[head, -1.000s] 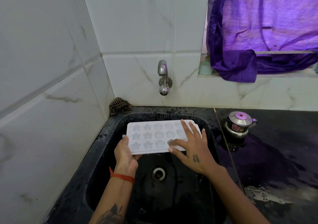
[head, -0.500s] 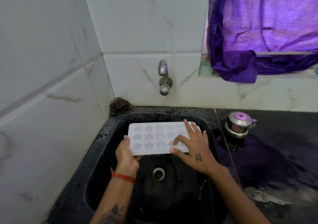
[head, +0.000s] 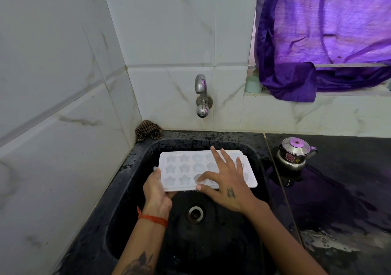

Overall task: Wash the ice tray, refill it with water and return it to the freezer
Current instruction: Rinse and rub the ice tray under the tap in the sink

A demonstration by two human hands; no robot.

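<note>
Ice tray [head: 186, 169] held over the sink [head: 135, 190], washing stage.
Left hand [head: 156, 192] grips its edge; right hand [head: 226, 181], fingers spread, rubs the moulds (tap [head: 201, 95] dry); refilling, freezing remain.

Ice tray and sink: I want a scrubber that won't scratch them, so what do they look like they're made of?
The ice tray looks like white matte plastic or silicone, its moulded star cells faintly translucent. The sink looks like black speckled stone or composite, glossy where wet; which one is unclear.
</note>
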